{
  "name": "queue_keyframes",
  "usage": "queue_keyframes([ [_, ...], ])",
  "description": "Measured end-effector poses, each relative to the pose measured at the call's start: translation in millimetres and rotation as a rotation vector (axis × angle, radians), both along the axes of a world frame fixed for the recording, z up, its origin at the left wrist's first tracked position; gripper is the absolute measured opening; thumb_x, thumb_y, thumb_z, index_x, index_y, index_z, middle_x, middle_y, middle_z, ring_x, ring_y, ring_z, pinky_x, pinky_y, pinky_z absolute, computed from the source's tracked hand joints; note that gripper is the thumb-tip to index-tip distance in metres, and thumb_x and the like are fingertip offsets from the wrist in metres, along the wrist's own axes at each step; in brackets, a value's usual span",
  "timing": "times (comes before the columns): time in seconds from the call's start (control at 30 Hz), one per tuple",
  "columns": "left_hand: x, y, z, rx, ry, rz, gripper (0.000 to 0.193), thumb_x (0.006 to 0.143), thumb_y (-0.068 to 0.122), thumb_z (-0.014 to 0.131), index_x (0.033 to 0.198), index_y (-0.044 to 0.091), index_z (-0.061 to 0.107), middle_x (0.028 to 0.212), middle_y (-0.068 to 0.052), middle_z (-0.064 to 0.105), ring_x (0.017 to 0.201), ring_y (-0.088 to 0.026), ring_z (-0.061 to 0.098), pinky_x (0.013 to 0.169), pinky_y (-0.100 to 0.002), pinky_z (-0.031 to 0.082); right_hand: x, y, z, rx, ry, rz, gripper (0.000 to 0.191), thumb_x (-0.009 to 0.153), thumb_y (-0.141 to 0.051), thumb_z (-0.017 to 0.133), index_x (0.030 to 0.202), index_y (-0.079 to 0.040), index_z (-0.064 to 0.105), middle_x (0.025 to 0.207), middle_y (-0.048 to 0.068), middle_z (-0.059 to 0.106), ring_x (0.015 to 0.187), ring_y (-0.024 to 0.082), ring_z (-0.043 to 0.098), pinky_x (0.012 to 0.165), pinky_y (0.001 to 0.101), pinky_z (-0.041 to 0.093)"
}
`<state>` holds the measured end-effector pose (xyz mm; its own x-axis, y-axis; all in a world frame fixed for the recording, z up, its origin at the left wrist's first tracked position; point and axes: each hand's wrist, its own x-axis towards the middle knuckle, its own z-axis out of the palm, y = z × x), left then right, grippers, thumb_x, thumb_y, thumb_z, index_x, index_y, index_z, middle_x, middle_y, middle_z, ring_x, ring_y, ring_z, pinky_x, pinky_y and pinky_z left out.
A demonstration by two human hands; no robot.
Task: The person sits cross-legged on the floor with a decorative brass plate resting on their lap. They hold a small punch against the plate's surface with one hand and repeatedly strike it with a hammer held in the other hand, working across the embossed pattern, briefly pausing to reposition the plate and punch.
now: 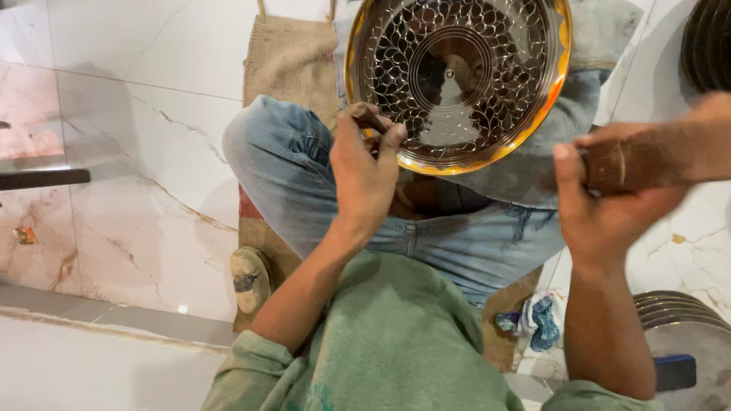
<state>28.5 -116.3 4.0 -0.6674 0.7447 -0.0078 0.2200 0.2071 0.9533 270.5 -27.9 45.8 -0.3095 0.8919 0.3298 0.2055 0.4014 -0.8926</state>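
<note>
A round metal plate with a gold rim and an engraved petal pattern rests tilted on my lap, over my blue jeans. My left hand pinches a short dark metal punch against the plate's lower left rim. My right hand is closed around a wooden mallet handle that reaches to the right, blurred by motion. The mallet's head is out of view.
A burlap mat lies under me on the white marble floor. A stack of plain metal plates sits at the lower right, beside a blue rag. A dark ribbed disc fills the top right corner.
</note>
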Motion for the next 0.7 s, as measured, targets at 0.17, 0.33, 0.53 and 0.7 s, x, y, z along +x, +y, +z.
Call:
queue_keyframes([
  [0.17,8.4,3.2,-7.7,0.001,0.185,-0.003,0.033,0.096,0.006,0.073,0.12,-0.001,0.051,0.098,-0.015,0.062,0.082,-0.028,0.066,0.075,-0.037,0.055,1.7,34.3,10.4,-0.009,-0.424,0.179,0.076,0.104,-0.006,0.085,0.158,-0.003,0.031,0.12,0.017,0.07,0.104,0.024,0.072,0.094,0.0337,0.059],
  [0.33,11.3,2.9,-9.4,-0.036,0.193,0.035,0.029,0.098,0.005,0.074,0.111,0.0,0.049,0.095,-0.015,0.061,0.08,-0.027,0.065,0.073,-0.038,0.054,-59.5,63.6,80.8,0.356,-0.562,0.321,0.08,0.101,-0.02,0.087,0.151,0.0,0.028,0.118,0.021,0.067,0.104,0.035,0.071,0.086,0.0414,0.058],
  [0.53,13.4,0.5,-8.6,0.023,0.052,0.01,0.022,0.102,0.005,0.068,0.108,0.0,0.047,0.094,-0.013,0.062,0.08,-0.023,0.071,0.071,-0.035,0.058,-108.1,71.1,132.8,0.579,-1.307,0.566,0.078,0.086,-0.02,0.073,0.159,-0.026,0.046,0.092,0.007,0.066,0.071,0.028,0.071,0.053,0.0401,0.053],
  [0.7,11.7,1.2,-9.8,-0.025,0.187,-0.019,0.022,0.098,0.006,0.073,0.106,0.0,0.053,0.092,-0.013,0.068,0.081,-0.025,0.069,0.072,-0.037,0.056,-119.0,66.9,151.2,0.429,-1.146,0.585,0.08,0.082,-0.019,0.073,0.159,-0.018,0.05,0.093,0.008,0.064,0.069,0.03,0.066,0.052,0.042,0.048],
])
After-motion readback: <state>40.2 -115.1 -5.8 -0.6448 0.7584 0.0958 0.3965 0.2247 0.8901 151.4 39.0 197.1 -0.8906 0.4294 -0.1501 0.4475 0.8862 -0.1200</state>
